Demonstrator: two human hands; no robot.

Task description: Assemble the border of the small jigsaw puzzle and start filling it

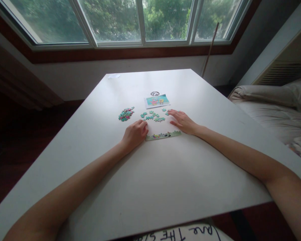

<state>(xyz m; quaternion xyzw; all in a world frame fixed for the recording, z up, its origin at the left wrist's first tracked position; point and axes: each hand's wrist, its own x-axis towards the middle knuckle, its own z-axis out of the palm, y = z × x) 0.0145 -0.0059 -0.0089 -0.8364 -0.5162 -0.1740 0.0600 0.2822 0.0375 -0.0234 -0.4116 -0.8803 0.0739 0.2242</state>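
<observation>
Window wall: panes (115, 20) full of green trees let daylight onto a white table (150, 177); a thin stick (210, 50) leans by the far right corner, and a pale sofa (263, 110) stands beyond the right edge.
Left arm: the forearm (90, 174) reaches in across the near left part of the table, slanting toward its middle.
Left hand: back upward, fingers curled under, this hand (135, 133) rests just beside the left end of the puzzle strip (163, 135); from where I stand I cannot tell whether it pinches anything.
Right arm: coming over the near right corner, this forearm (235, 150) runs low and slants inward.
Right hand: palm down, fingers stretched loosely forward and thumb held apart, the other hand (182, 121) has its fingertips right by a small green piece (167, 114).
Puzzle strip: joined and narrow, it lies between the hands, roughly along the near edge.
Loose pieces: green ones (149, 117) lie scattered past the strip, on its far-edge side.
Pile: more pieces (126, 114) are heaped toward the left edge.
Picture card: beyond the loose pieces, the colourful card (157, 101) lies toward the far edge, a dark round mark (155, 93) just behind it.
</observation>
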